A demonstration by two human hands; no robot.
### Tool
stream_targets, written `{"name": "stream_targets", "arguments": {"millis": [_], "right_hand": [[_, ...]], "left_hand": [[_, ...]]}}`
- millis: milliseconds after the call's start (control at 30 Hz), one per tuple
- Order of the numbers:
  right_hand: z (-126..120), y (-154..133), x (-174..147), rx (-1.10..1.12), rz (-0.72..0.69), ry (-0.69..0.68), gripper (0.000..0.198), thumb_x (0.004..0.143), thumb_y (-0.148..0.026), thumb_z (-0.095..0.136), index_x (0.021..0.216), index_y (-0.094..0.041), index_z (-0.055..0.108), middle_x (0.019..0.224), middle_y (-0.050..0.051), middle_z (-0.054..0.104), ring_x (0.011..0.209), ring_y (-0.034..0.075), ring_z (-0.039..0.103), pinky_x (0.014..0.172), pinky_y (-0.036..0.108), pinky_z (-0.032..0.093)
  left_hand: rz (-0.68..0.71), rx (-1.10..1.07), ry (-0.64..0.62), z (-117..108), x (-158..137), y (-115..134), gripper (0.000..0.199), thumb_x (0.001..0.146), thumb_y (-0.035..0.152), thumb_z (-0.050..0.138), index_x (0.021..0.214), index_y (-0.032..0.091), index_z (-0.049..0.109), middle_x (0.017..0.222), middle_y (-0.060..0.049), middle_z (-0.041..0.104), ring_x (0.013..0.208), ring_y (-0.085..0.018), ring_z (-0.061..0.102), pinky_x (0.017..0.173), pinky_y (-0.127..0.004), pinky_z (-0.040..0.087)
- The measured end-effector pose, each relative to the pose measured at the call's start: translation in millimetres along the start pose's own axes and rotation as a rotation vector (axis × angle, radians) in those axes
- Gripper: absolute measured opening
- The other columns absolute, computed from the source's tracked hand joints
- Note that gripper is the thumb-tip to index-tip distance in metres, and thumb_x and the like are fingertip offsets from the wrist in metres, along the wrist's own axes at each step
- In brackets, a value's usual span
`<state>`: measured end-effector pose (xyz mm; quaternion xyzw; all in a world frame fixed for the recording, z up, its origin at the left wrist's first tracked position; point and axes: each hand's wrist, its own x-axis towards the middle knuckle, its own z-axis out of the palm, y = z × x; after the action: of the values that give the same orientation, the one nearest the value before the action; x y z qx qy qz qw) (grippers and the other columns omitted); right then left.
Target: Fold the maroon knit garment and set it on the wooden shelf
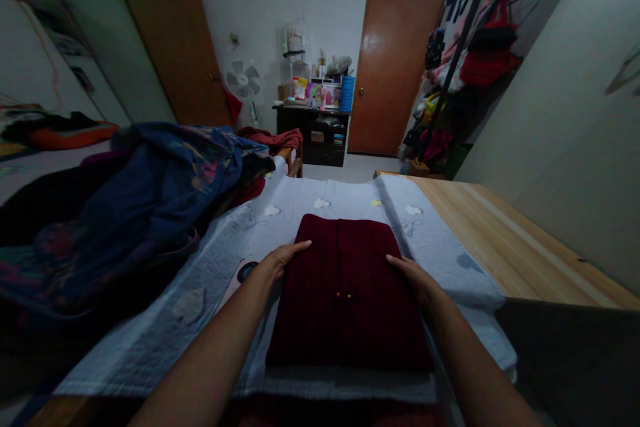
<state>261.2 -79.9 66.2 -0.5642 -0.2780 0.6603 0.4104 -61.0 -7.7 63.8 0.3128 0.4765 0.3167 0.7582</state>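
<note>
A dark red garment [345, 293], folded into a neat rectangle, lies on the patterned bed cover. A dark line runs down its upper middle, with two small bead-like dots near the centre. My left hand [284, 259] grips its left edge, thumb on top and the other fingers mostly hidden. On the opposite side my right hand [414, 273] holds the right edge in the same way. Pale flat material [350, 379] shows below the garment's near edge. Beside my left wrist lies a pale phone-like object [245, 271] with a round dark spot, partly covered by my arm.
Heaped clothes [150, 193], blue floral and black, cover the left side. A light blue-grey quilt [320, 197] is spread beneath the garment, with a wooden board [480, 233] to the right. Farther off stand a fan [244, 80], a dark cabinet [313, 153] and a door [395, 60].
</note>
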Motion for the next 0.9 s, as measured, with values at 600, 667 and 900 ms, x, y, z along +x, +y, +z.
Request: {"name": "stream_targets", "arguments": {"millis": [600, 667, 900], "right_hand": [[0, -6, 12, 0.113, 0.09, -0.063, 0.034, 0.078, -0.027, 0.068, 0.109, -0.013, 0.062, 0.092, 0.011, 0.075, 0.078, 0.023, 0.072, 0.085, 0.04, 0.056], [4, -6, 12, 0.084, 0.027, -0.029, 0.033, 0.076, -0.025, 0.069, 0.107, -0.014, 0.063, 0.092, 0.01, 0.075, 0.076, 0.023, 0.071, 0.081, 0.04, 0.057], [16, -20, 3, 0.045, -0.111, 0.029, 0.034, 0.069, -0.018, 0.07, 0.102, -0.017, 0.062, 0.085, 0.006, 0.075, 0.068, 0.021, 0.07, 0.07, 0.034, 0.057]], "left_hand": [[0.015, -0.143, -0.166, -8, 9, 1, 0.051, 0.065, 0.029, 0.079, 0.112, 0.015, 0.064, 0.091, -0.01, 0.075, 0.077, -0.026, 0.072, 0.079, -0.039, 0.057], [0.08, -0.12, -0.151, -2, 5, 2, 0.056, 0.063, 0.026, 0.08, 0.114, 0.017, 0.062, 0.093, -0.01, 0.075, 0.074, -0.026, 0.072, 0.076, -0.04, 0.058], [0.227, -0.093, -0.142, 6, -1, 10, 0.058, 0.061, 0.017, 0.077, 0.116, 0.019, 0.058, 0.097, -0.009, 0.073, 0.076, -0.023, 0.071, 0.075, -0.039, 0.058]]}}
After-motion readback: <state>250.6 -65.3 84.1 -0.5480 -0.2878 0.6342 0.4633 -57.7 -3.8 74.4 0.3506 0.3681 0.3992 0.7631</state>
